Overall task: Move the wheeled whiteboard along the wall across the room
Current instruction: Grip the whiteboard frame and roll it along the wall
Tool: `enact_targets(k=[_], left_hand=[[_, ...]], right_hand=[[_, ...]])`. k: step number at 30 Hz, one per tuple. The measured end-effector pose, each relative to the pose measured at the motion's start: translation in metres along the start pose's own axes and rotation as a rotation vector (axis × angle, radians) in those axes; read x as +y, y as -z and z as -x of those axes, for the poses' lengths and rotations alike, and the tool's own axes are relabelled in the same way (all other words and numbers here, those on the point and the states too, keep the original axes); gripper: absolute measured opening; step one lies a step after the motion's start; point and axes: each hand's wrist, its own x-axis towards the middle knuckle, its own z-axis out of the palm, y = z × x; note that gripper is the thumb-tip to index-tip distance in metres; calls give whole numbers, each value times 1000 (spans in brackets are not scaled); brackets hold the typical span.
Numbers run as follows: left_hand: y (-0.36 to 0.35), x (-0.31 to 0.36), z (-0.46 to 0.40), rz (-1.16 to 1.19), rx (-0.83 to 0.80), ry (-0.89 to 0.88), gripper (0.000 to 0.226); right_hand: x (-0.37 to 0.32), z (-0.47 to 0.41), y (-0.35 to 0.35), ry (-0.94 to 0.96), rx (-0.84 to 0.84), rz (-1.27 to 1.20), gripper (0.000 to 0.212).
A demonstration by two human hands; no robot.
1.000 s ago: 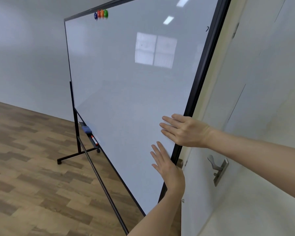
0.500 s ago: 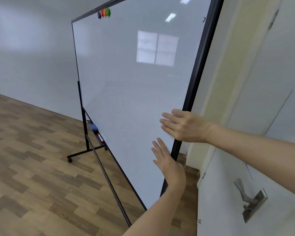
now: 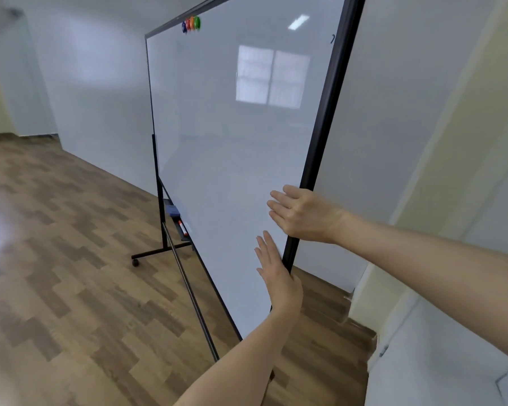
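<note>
A large wheeled whiteboard (image 3: pixel 232 142) with a black frame stands in front of me, running away along the right wall. My right hand (image 3: pixel 302 213) is wrapped over its near vertical frame edge, fingers lying flat on the white face. Just below it, my left hand (image 3: pixel 277 273) presses flat against the board's face beside the same edge, thumb at the frame. A black stand leg with a caster (image 3: pixel 135 261) shows at the board's far end.
Coloured magnets (image 3: pixel 191 24) sit at the board's top. Its tray holds a blue eraser (image 3: pixel 173 210) and a red marker (image 3: pixel 182 226). A white wall (image 3: pixel 393 142) and cream door frame (image 3: pixel 440 171) lie close on the right. Wooden floor (image 3: pixel 56 259) stretches left and ahead.
The board and I have advanced along the wall; the door handle on the right has dropped out of view. Both hands keep the same hold at the near edge.
</note>
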Motion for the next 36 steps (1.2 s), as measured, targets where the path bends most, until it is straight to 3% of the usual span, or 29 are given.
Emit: enact_targets(k=[14,36], left_hand=[[-45,-39,-214,-22,67,17,102],[-31,-129,-566,-30,200,33,106]], right_hand=[[65,-119,-172,-32,154,68,31],[160,-380,-401,-12,150,121,34]])
